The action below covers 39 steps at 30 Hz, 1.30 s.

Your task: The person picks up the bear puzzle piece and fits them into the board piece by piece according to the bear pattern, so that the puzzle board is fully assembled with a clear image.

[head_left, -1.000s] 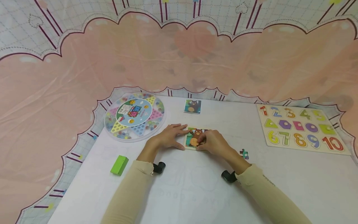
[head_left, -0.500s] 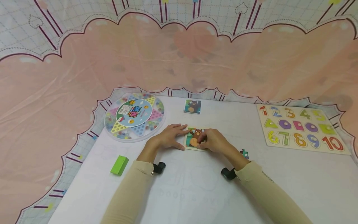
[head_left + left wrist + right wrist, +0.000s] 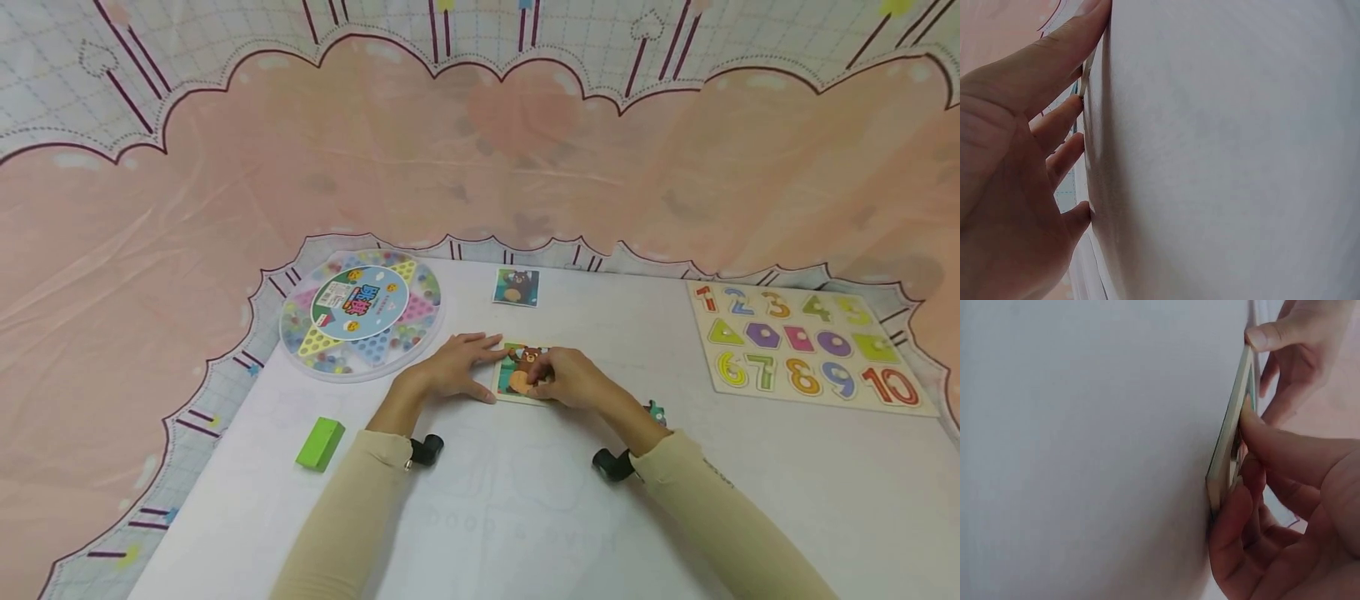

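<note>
A small jigsaw board (image 3: 523,402) with a brown bear picture lies on the table between both hands. My left hand (image 3: 453,365) rests at its left edge with fingers spread, thumb and forefinger touching the frame. Over the board's right part, my right hand (image 3: 576,379) pinches a puzzle piece between thumb and curled fingers; the hand mostly hides this piece. In the right wrist view, the right thumb presses against the board's face, while other fingers curl near its lower edge (image 3: 1214,487). A loose teal puzzle piece (image 3: 657,412) lies partly behind the right forearm.
Beyond the board sits a bear picture card (image 3: 517,287). A round Chinese checkers set (image 3: 362,312) stands at the back left, with a green block (image 3: 320,443) nearer. On the right lies a wooden number and shape puzzle (image 3: 810,346). A patterned cloth (image 3: 480,167) hangs behind the table.
My right hand and forearm have shifted slightly, so the wrist covers more of the loose puzzle piece. My left hand and the board have stayed in place.
</note>
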Each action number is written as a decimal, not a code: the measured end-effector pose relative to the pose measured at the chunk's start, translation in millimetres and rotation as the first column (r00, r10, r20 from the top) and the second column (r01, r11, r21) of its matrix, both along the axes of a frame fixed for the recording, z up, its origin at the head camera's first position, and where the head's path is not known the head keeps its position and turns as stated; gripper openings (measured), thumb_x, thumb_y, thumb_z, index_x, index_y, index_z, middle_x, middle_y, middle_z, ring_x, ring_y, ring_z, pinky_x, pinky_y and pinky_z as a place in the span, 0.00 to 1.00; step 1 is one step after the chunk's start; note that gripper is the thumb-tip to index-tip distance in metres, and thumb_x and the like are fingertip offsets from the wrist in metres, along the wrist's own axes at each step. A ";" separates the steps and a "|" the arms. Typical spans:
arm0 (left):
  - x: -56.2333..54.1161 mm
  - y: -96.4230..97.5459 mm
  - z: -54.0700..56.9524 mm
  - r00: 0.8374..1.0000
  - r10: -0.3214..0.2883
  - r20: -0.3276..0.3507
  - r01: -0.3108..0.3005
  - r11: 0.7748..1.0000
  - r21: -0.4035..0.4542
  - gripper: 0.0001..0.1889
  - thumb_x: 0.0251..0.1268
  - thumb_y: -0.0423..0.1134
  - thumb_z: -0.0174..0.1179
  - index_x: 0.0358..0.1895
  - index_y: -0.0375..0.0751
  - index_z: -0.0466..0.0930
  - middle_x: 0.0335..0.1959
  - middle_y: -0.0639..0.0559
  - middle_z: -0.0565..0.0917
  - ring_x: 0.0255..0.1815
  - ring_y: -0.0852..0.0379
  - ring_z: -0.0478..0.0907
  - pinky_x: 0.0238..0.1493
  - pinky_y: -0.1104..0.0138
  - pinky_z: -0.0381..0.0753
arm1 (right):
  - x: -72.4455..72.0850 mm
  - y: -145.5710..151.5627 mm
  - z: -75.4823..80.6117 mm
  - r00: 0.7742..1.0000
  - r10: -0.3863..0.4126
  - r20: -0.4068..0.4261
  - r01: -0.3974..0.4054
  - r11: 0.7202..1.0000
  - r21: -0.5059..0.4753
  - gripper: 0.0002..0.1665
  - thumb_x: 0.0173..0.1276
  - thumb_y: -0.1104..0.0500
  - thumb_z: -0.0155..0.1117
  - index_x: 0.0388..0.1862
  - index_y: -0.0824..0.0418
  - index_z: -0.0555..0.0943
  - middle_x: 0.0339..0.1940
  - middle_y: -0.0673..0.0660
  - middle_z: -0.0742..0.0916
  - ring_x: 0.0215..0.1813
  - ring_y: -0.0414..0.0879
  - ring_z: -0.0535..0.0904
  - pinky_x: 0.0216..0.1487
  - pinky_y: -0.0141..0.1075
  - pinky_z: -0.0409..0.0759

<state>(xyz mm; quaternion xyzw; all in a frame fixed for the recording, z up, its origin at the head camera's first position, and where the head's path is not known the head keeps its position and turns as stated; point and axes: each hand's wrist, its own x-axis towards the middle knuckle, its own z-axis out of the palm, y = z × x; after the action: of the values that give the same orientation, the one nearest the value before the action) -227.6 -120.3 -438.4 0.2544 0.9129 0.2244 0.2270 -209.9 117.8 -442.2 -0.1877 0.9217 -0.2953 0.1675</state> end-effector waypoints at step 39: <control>1.1 0.3 1.0 0.997 -0.056 -0.044 0.057 0.998 0.025 0.43 0.59 0.48 0.73 0.77 0.46 0.65 0.85 0.47 0.56 0.87 0.39 0.46 0.86 0.41 0.38 | 57.9 181.8 11.3 0.988 -0.152 -0.033 0.144 0.975 -0.167 0.52 0.60 0.48 0.79 0.77 0.57 0.62 0.71 0.60 0.77 0.68 0.55 0.71 0.57 0.20 0.74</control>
<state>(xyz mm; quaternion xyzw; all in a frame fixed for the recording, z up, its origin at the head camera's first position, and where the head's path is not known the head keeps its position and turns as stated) -226.4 -120.0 -437.4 0.2879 0.9070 0.2242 0.2101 -152.0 299.7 -430.9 -0.1384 0.9093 -0.3773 0.1079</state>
